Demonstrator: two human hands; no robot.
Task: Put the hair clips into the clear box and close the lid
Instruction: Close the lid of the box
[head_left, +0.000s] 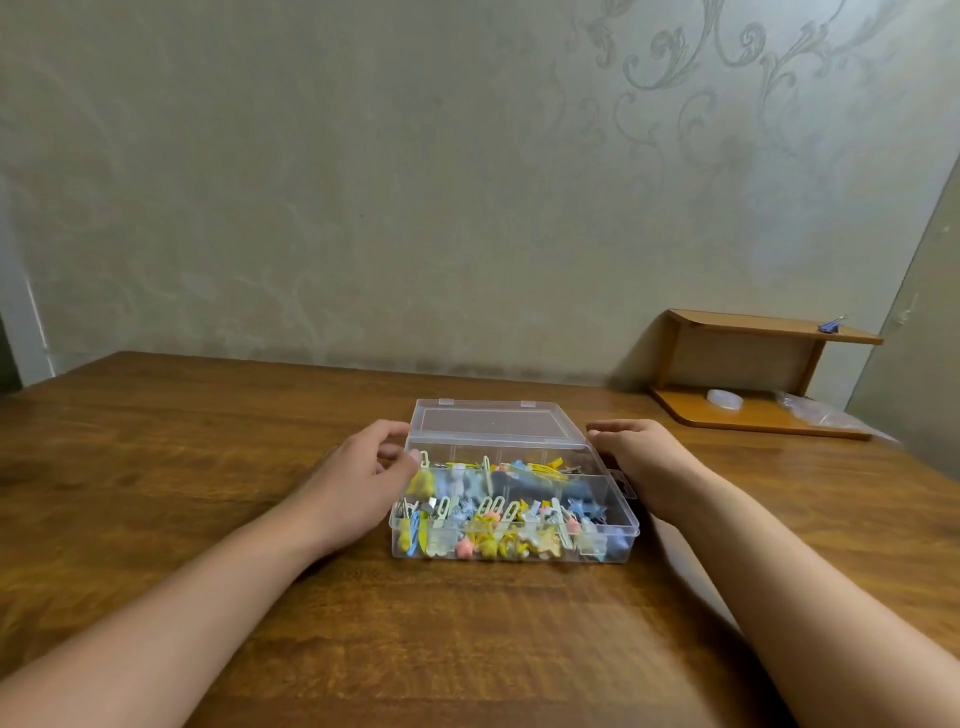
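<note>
Hair clips (498, 512) sat inside the clear box (511, 545), filling its compartments; none showed loose on the table (208, 467). Box stood near the middle of the table, closer to the far edge than to the near one. Lid (488, 422) lay hinged open, tilted back on the far side.

Left hand (358, 483) was at the box's left wall, fingers loosely curled, thumb tip touching the wall near the lid's corner. Right hand (641, 460) rested against the right side, fingers bent toward the lid's right end; whether they gripped it could not be told.

Judgement: loading looked finished, closing the lid was the step in hand. Next move would call for both hands swinging the lid forward and pressing the front edge until the catches hold.
</note>
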